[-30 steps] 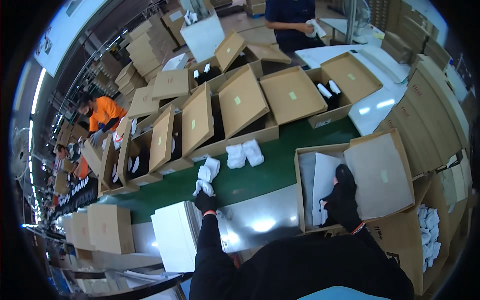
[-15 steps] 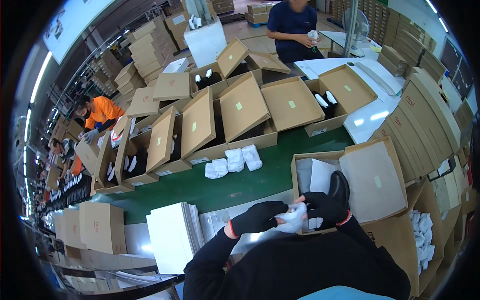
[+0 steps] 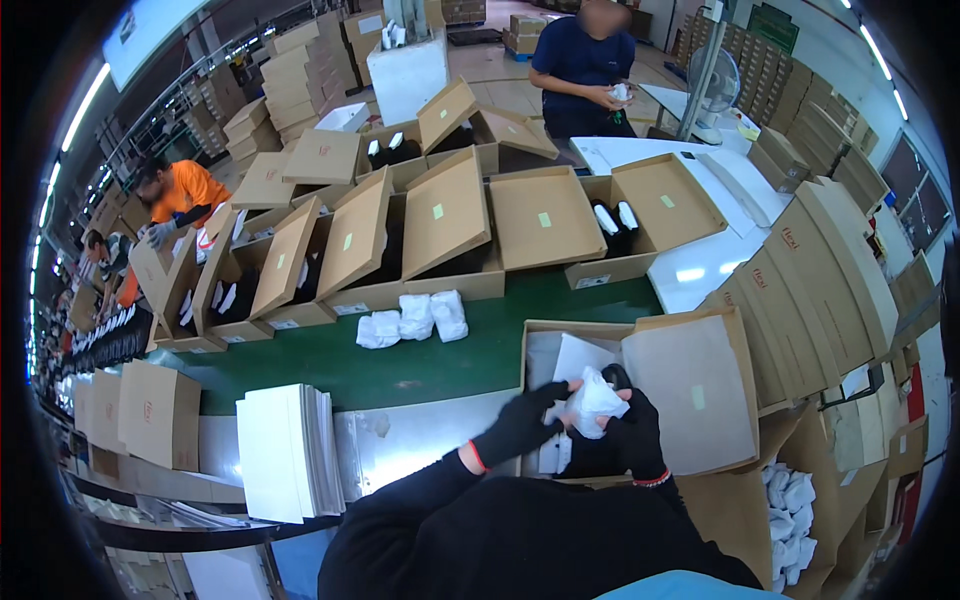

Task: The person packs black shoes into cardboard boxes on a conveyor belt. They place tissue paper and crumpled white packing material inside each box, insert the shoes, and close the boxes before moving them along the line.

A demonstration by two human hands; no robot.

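Both my hands wear black fingerless gloves. Between the fingertips of my left hand point(image 3: 525, 424) and my right hand point(image 3: 637, 436) is a crumpled wad of white paper point(image 3: 597, 400), gripped from both sides. It is over an open cardboard shoe box point(image 3: 528, 350) directly in front of me. Inside the box, a black shoe point(image 3: 618, 376) shows only in part behind the wad and my right hand. White tissue paper point(image 3: 580, 354) lies along the far side of the box. The open lid point(image 3: 690, 385), lined with pale paper, leans out to the right.
Three white paper wads point(image 3: 416, 318) sit on the green table point(image 3: 400, 375). Open shoe boxes point(image 3: 350, 300) line its far side. A stack of white sheets point(image 3: 280, 450) stands left, a carton of paper wads point(image 3: 790, 520) right. A co-worker in dark blue point(image 3: 583, 70) stands across.
My hands have moved the paper wad from the box's near left corner farther in, over the shoe, which is now mostly hidden. The whole view has shifted a little.
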